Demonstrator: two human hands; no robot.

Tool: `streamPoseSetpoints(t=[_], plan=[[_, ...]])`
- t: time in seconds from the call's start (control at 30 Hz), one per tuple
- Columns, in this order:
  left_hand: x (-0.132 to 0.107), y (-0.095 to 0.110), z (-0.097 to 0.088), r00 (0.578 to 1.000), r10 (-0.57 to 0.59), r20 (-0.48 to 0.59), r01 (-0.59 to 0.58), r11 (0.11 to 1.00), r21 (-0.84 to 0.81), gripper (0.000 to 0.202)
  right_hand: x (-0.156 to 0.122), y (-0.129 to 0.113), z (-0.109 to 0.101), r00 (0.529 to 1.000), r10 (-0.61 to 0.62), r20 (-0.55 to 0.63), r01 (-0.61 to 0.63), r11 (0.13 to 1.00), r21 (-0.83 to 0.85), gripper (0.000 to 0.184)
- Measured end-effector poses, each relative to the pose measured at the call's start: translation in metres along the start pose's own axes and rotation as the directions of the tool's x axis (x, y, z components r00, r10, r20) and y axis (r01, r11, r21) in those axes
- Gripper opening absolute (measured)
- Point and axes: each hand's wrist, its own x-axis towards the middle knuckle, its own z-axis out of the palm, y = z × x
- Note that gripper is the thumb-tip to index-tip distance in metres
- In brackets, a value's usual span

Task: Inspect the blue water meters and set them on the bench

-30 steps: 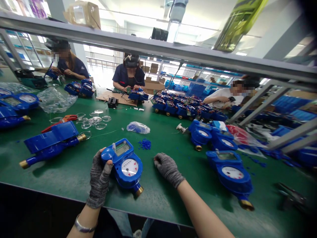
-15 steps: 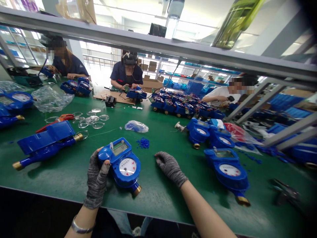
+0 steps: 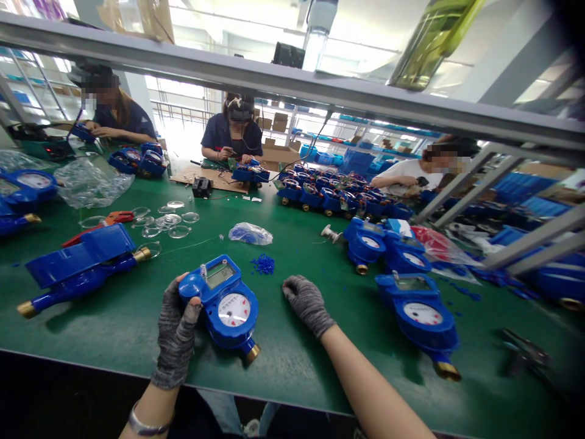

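A blue water meter (image 3: 223, 305) with a small display, a white round dial and a brass end tilts up before me. My left hand (image 3: 177, 329), in a grey glove, grips its upper left end, thumb in front. My right hand (image 3: 308, 302), gloved too, rests on the green table to the right of the meter, apart from it. Its fingers are curled inward, and whatever may be in them is hidden. Just beyond, between the hands, lies a small heap of blue beads (image 3: 262, 264). A clear bag of blue bits (image 3: 250, 233) is behind the heap.
Another blue meter (image 3: 86, 262) lies left, beside red-handled pliers (image 3: 103, 225) and clear discs (image 3: 169, 219). Several meters stand right, the nearest one (image 3: 420, 311) close to dark pliers (image 3: 525, 350). A wire spool (image 3: 329, 233) sits farther back. A shelf bar (image 3: 292, 85) crosses above; co-workers sit opposite.
My right hand has shifted slightly left and its fingers have curled in more. The meter in my left hand stays nearly where it was.
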Motion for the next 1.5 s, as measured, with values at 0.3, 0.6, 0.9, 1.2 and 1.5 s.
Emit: streamPoseSetpoints(t=[0.3,0.6,0.9,1.2,1.5], plan=[[-0.001,0.003,0.001,1.000,-0.009,0.007,0.009,1.000,-0.016,0.052,0.005,-0.019,-0.008,1.000,-0.003,-0.015,0.003,0.999,-0.038,0.016],[-0.002,0.016,0.000,0.999,-0.029,0.044,0.029,1.000,-0.009,0.052,-0.034,-0.157,-0.038,0.866,-0.492,-0.093,0.498,0.828,0.258,0.022],[-0.003,0.022,0.001,0.996,-0.066,0.054,0.069,0.997,-0.037,0.054,-0.034,-0.171,-0.021,0.874,-0.475,-0.096,0.484,0.870,0.098,0.022],[-0.005,0.019,0.001,0.994,-0.111,0.015,0.112,0.993,-0.032,0.051,-0.046,-0.173,-0.040,0.702,-0.708,-0.070,0.705,0.706,-0.070,0.018],[0.002,0.025,-0.001,0.969,-0.229,0.095,0.237,0.967,-0.089,0.065,-0.038,-0.150,-0.052,0.706,-0.706,-0.046,0.698,0.684,0.209,0.020]])
